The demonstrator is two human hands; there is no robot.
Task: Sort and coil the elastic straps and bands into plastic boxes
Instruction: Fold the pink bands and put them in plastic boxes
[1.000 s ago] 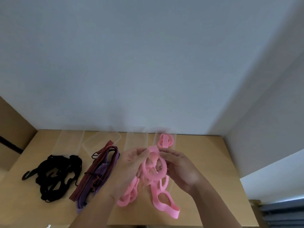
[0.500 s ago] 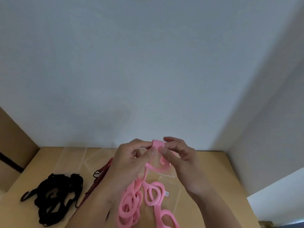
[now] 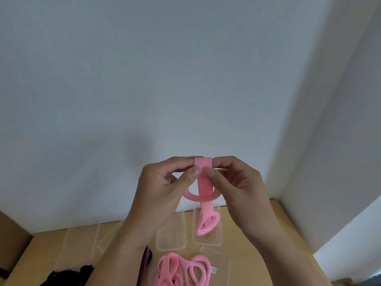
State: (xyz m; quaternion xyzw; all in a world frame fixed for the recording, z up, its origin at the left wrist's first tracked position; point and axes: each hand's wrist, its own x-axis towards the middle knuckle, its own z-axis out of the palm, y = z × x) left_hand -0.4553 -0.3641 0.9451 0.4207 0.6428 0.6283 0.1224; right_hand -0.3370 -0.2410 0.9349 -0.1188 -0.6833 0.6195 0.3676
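My left hand [image 3: 162, 182] and my right hand [image 3: 239, 182] are raised in front of the wall and both pinch the top end of a pink elastic band [image 3: 204, 182]. The band hangs down between them in loops, its lower loop in front of a clear plastic box [image 3: 216, 238]. A second clear box [image 3: 171, 238] stands left of it. More pink bands [image 3: 183, 269] lie on the wooden table [image 3: 257, 240] below, partly on a clear lid [image 3: 220, 261]. A black strap pile [image 3: 70, 277] shows at the bottom left.
Further clear boxes [image 3: 82, 238] stand at the back left of the table. A dark red and purple strap [image 3: 145, 259] peeks out beside my left forearm. A brown panel [image 3: 12, 240] borders the table on the left, white walls behind and right.
Both hands have risen from the table with the pink band, which now hangs from their fingertips. The view has tilted up, so most of the table has dropped out of sight.
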